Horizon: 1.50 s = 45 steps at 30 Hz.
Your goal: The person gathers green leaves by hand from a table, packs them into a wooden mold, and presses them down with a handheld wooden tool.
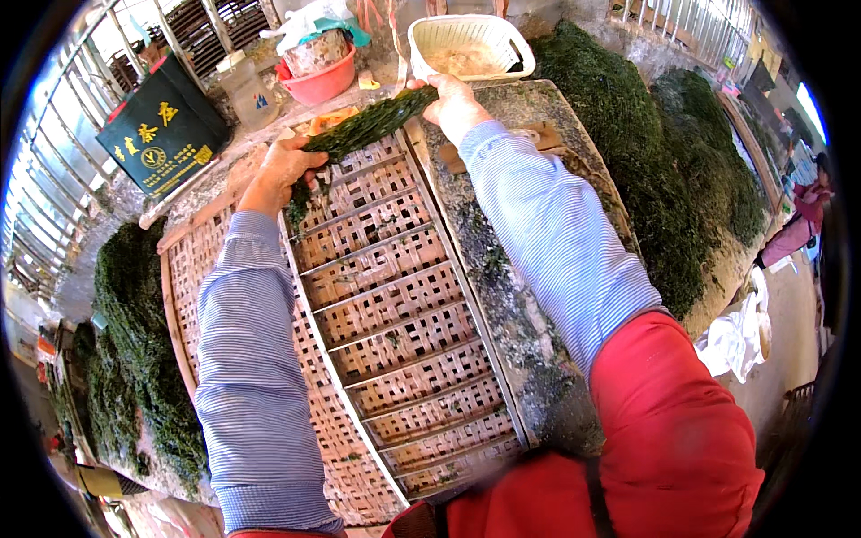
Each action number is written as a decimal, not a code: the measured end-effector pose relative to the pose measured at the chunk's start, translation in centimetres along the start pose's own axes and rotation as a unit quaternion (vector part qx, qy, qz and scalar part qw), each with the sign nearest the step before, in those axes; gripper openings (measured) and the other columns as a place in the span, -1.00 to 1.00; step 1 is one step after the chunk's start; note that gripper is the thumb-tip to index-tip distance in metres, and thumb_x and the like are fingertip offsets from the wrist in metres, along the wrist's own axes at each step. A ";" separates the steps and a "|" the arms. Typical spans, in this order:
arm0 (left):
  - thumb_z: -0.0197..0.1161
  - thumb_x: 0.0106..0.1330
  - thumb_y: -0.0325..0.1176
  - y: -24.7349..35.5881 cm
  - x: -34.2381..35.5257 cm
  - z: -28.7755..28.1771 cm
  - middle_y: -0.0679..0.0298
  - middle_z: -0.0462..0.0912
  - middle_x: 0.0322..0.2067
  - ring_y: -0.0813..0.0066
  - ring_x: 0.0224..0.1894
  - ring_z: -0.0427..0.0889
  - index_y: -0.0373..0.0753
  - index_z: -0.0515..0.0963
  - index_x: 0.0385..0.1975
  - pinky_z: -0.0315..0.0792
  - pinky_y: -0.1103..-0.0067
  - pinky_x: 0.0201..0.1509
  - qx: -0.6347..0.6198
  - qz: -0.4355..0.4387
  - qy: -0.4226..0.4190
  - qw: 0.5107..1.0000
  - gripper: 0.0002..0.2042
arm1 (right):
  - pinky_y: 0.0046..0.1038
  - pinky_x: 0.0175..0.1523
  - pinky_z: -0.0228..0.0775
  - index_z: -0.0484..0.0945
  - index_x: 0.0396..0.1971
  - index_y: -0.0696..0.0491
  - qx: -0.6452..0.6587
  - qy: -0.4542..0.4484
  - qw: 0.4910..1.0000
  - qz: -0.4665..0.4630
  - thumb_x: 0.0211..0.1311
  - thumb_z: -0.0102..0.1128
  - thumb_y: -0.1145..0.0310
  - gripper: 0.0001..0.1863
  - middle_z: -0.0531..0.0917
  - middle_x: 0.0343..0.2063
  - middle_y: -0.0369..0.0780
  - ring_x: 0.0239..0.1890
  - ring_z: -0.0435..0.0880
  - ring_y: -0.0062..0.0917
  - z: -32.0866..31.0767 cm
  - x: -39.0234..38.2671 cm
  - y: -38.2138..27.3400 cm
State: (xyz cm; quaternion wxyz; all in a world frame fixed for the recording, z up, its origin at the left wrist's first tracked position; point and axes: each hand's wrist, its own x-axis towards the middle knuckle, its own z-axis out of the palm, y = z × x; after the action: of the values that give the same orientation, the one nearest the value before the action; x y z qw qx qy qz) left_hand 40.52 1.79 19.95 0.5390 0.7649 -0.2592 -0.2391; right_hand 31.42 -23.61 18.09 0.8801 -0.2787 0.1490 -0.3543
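A bundle of dark green strands (pixel 372 124) is stretched between the person's two hands, above the far edge of a slatted woven rack (pixel 418 355), running from that rack's far left corner toward its far right one and slanting up to the right. The left hand (pixel 282 172) has its thumb and fingers closed around the bundle's left end, and a loose green tuft (pixel 299 204) hangs below it along the rack's left edge. The right hand (pixel 456 106) grips the other end, fingers curled on the strands, beyond the rack's far right corner and over the far part of a mottled slab (pixel 529 314). Green scraps cling to the rack's slats and weave. A wider woven panel (pixel 336 457) shows along the rack's left edge; the slab borders its right edge. Just beyond the slab's far edge sits a pale plastic basket (pixel 421 45), and left of it a pink basin (pixel 323 82) holds another container. Farther left stand a translucent jug (pixel 248 94) and a dark green box (pixel 161 134). Heaps of similar green strands lie on both sides: a right heap (pixel 619 117) past the slab's right edge, a left heap (pixel 143 332) past the panel's left edge.
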 end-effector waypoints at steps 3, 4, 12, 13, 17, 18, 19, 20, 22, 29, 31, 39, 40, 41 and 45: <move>0.28 0.04 -0.59 -2.6 2.6 -1.5 0.15 0.53 -0.49 0.51 -0.68 0.40 -0.52 0.37 -0.08 0.33 0.56 -0.67 0.038 -0.011 0.040 0.998 -0.58 | -0.28 -0.64 0.40 0.26 -0.16 0.19 0.030 0.094 0.995 0.030 0.20 -0.23 0.58 -0.80 0.49 -0.46 0.03 -0.75 0.39 -0.36 -1.5 2.7 1.3; 0.29 0.03 -0.58 -2.8 2.3 -1.2 0.11 0.54 -0.47 0.48 -0.68 0.41 -0.51 0.41 -0.16 0.33 0.54 -0.67 0.042 -0.025 0.086 0.995 -0.65 | -0.24 -0.64 0.42 0.24 -0.14 0.19 0.081 0.149 0.985 0.035 0.21 -0.25 0.58 -0.78 0.49 -0.44 0.04 -0.75 0.41 -0.34 -1.4 2.9 1.8; 0.31 -0.03 -0.51 -7.4 5.1 -3.6 0.15 0.53 -0.53 0.38 -0.61 0.48 -0.47 0.50 -0.45 0.37 0.51 -0.65 0.134 -0.054 0.085 0.986 -0.81 | -0.48 -0.48 0.57 0.44 -0.20 0.18 -0.698 0.098 0.707 -0.047 0.21 -0.06 0.46 -0.80 0.57 -0.42 -0.13 -0.52 0.62 -0.51 -0.6 -1.1 -4.9; 0.30 -0.06 -0.46 -7.6 5.2 -3.5 0.15 0.53 -0.56 0.37 -0.61 0.50 -0.47 0.50 -0.46 0.43 0.49 -0.62 0.151 -0.038 0.086 0.984 -0.78 | -0.50 -0.56 0.51 0.46 -0.29 0.15 -0.834 0.052 0.539 -0.108 0.21 -0.06 0.41 -0.83 0.53 -0.50 -0.16 -0.56 0.57 -0.54 -0.6 -1.1 -4.5; 0.28 -0.11 -0.41 -7.0 5.2 -3.2 0.06 0.58 -0.51 0.30 -0.50 0.61 -0.51 0.50 -0.40 0.51 0.45 -0.48 0.284 -0.037 0.082 0.955 -0.70 | -0.55 -0.69 0.40 0.48 -0.61 -0.02 -0.830 -0.200 0.381 -0.354 0.23 -0.09 0.22 -0.72 0.36 -0.77 -0.33 -0.74 0.39 -0.67 -0.1 -1.3 1.9; 0.28 -0.12 -0.41 -7.0 5.1 -3.3 0.04 0.58 -0.50 0.29 -0.47 0.62 -0.51 0.51 -0.39 0.51 0.45 -0.46 0.295 -0.039 0.082 0.951 -0.69 | -0.44 -0.61 0.45 0.52 -0.64 0.02 -0.827 -0.225 0.384 -0.342 0.18 -0.02 0.22 -0.71 0.46 -0.74 -0.29 -0.70 0.47 -0.61 1.4 -2.6 4.7; 0.29 -0.12 -0.40 -7.1 5.2 -3.2 0.03 0.59 -0.49 0.29 -0.45 0.63 -0.51 0.51 -0.38 0.51 0.45 -0.44 0.305 -0.038 0.081 0.948 -0.68 | -0.32 -0.44 0.50 0.56 -0.68 0.08 -0.773 -0.275 0.494 -0.289 0.09 0.07 0.17 -0.68 0.59 -0.66 -0.21 -0.59 0.59 -0.47 2.6 -4.5 6.2; 0.29 -0.13 -0.40 -6.7 5.5 -2.6 0.02 0.59 -0.47 0.28 -0.43 0.64 -0.51 0.51 -0.36 0.51 0.45 -0.42 0.314 -0.030 0.072 0.946 -0.66 | -0.34 -0.42 0.49 0.56 -0.64 0.10 -0.768 -0.250 0.517 -0.283 0.08 0.11 0.14 -0.67 0.60 -0.64 -0.19 -0.57 0.60 -0.45 1.0 -2.5 7.5; 0.28 -0.10 -0.45 -6.9 5.9 -3.7 0.10 0.60 -0.46 0.35 -0.45 0.61 -0.47 0.52 -0.30 0.49 0.50 -0.45 0.229 -0.009 0.006 0.973 -0.67 | -0.43 -0.53 0.46 0.56 -0.52 0.14 -0.787 -0.209 0.527 -0.242 0.12 0.18 0.09 -0.64 0.58 -0.67 -0.18 -0.65 0.58 -0.51 -0.6 -0.3 9.6; 0.19 0.01 -0.62 -7.7 2.5 -13.0 0.29 0.55 -0.48 0.60 -0.63 0.44 -0.35 0.54 -0.17 0.38 0.65 -0.63 0.057 -0.037 -0.034 0.997 -0.69 | -0.33 -0.49 0.46 0.57 -0.49 0.14 -0.849 -0.107 0.459 -0.240 0.03 0.23 -0.05 -0.53 0.58 -0.66 -0.15 -0.56 0.60 -0.36 1.0 -3.6 11.6; 0.14 0.03 -0.63 -9.8 2.1 -15.4 0.28 0.53 -0.51 0.58 -0.68 0.40 -0.34 0.55 -0.19 0.36 0.58 -0.66 0.025 -0.070 0.045 0.996 -0.71 | -0.34 -0.51 0.45 0.56 -0.51 0.15 -0.852 -0.095 0.453 -0.247 0.02 0.21 -0.09 -0.50 0.57 -0.68 -0.16 -0.58 0.60 -0.36 1.1 -3.6 11.6; 0.06 0.01 -0.57 -11.2 2.1 -7.0 0.14 0.52 -0.14 0.22 -0.04 0.45 -0.21 0.59 -0.26 0.32 0.45 0.06 0.367 0.395 0.324 0.777 -0.72 | -0.31 -0.44 0.47 0.60 -0.54 0.08 -0.828 -0.080 0.465 -0.302 -0.08 0.26 -0.06 -0.57 0.62 -0.63 -0.18 -0.52 0.64 -0.34 0.7 -3.3 12.9; 0.07 0.13 -0.45 -9.1 0.7 -2.8 0.16 0.52 -0.12 0.23 -0.01 0.43 -0.20 0.56 -0.20 0.27 0.38 0.11 0.444 0.420 0.268 0.745 -0.76 | -0.32 -0.35 0.49 0.62 -0.49 0.11 -0.845 -0.079 0.478 -0.228 -0.02 0.23 -0.04 -0.56 0.64 -0.54 -0.13 -0.44 0.65 -0.32 0.3 -3.0 12.1; 0.03 0.20 -0.36 -9.1 -0.3 -1.3 0.20 0.52 -0.10 0.24 0.03 0.40 -0.20 0.55 -0.18 0.20 0.32 0.15 0.514 0.330 0.230 0.757 -0.76 | -0.31 -0.30 0.49 0.62 -0.45 0.14 -0.847 -0.135 0.479 -0.185 -0.02 0.22 -0.03 -0.54 0.65 -0.47 -0.09 -0.38 0.65 -0.30 1.3 -4.2 11.2; -0.13 0.36 -0.12 -9.8 -0.8 1.8 0.30 0.47 0.01 0.29 0.21 0.24 -0.18 0.53 -0.11 -0.06 0.23 0.29 0.608 0.234 0.232 0.722 -0.65 | -0.43 -0.11 0.50 0.63 -0.37 0.01 -0.710 -0.317 0.581 -0.240 0.08 0.25 0.29 -0.85 0.66 -0.30 -0.26 -0.29 0.63 -0.59 -1.5 -6.2 2.9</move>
State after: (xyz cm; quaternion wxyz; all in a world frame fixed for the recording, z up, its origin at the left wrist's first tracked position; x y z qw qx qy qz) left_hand 40.12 3.83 10.13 0.0398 0.8748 -0.3871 0.2885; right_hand 27.97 -18.08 15.53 0.2756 -0.9350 -0.0076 -0.2232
